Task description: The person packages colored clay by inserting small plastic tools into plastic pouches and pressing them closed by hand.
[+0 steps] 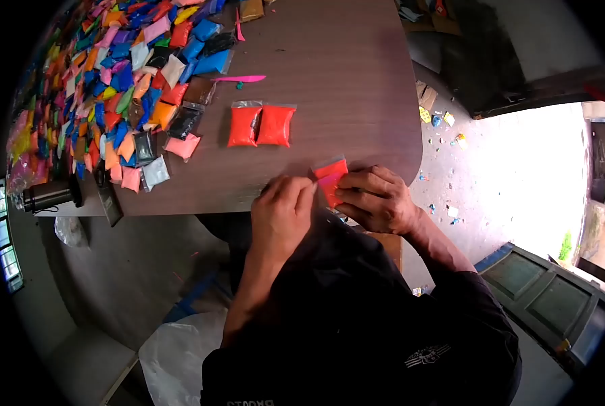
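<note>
My right hand [380, 201] grips a small clear bag of red clay-like material [331, 168] at the table's front edge, its fingers lying across the bag's right side. Close against the bag's left side, my left hand [283, 208] is closed in a pinch. A pinkish strip crosses the bag beside those fingertips; whether it is a tool or part of the bag I cannot tell. Two similar red bags, a left one [244, 126] and a right one [276, 126], lie side by side on the table just beyond my hands.
A big heap of colourful filled bags [123, 88] covers the table's left side. Near it lie a pink plastic tool [241, 79] and another pink tool [239, 27]. A dark cylinder [51, 195] sits at the left edge. Scraps litter the floor [444, 169] at right.
</note>
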Demonstrator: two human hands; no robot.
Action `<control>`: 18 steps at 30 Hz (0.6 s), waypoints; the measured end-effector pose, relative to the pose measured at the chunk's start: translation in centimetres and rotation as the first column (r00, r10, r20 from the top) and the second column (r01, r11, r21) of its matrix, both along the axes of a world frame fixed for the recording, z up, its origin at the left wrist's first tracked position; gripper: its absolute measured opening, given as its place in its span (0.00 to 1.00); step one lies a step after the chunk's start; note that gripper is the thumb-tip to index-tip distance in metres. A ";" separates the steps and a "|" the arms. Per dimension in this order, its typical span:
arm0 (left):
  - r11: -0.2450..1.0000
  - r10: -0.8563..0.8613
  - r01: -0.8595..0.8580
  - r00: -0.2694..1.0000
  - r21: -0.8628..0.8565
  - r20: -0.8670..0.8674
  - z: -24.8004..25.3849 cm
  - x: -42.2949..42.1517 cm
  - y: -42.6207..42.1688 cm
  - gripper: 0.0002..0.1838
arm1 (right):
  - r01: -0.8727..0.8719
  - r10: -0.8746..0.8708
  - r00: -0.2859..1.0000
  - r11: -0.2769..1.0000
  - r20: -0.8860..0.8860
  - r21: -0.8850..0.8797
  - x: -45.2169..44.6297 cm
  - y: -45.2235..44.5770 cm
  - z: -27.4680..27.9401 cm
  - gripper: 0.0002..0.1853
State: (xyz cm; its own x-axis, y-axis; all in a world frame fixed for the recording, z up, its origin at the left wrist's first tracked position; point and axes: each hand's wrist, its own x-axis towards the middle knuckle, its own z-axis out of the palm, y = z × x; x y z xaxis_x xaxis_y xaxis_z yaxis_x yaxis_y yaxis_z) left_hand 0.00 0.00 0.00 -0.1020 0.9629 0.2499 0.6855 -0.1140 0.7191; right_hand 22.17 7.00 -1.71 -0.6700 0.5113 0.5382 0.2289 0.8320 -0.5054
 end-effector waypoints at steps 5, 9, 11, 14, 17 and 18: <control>0.999 0.041 -0.041 0.998 0.007 -0.044 -0.2 -1.3 1.1 0.05 | 0.029 -0.029 0.999 1.000 -0.041 0.006 -0.8 0.3 0.1 0.19; 0.996 0.090 -0.089 0.994 0.017 -0.056 0.1 -1.8 1.4 0.05 | 0.030 -0.030 0.999 1.000 -0.034 0.001 -0.7 0.2 0.1 0.19; 0.997 0.078 -0.078 0.996 -0.019 0.034 1.1 -1.4 0.9 0.04 | 0.033 -0.033 0.999 0.999 -0.035 0.004 -0.5 0.1 0.1 0.19; 1.000 -0.013 0.012 0.998 0.012 0.060 1.3 0.2 0.0 0.05 | 0.033 -0.033 0.999 0.999 -0.024 -0.009 -0.3 -0.1 0.1 0.19; 1.000 -0.017 0.016 0.999 -0.020 -0.040 1.1 0.8 0.2 0.05 | 0.023 -0.023 1.000 1.000 -0.022 0.003 -0.2 0.0 0.1 0.18; 1.000 -0.019 0.019 0.999 -0.020 -0.037 1.1 0.8 0.5 0.05 | 0.025 -0.025 0.999 1.000 -0.019 0.003 -0.2 0.0 0.1 0.18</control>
State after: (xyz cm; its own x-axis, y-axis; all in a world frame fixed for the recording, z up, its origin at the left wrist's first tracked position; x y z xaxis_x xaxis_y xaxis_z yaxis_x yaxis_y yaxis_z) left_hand 0.81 0.52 1.11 -0.0747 0.9694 0.2340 0.7100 -0.1131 0.6951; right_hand 22.00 6.99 -1.58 -0.6465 0.5264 0.5523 0.2402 0.8275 -0.5075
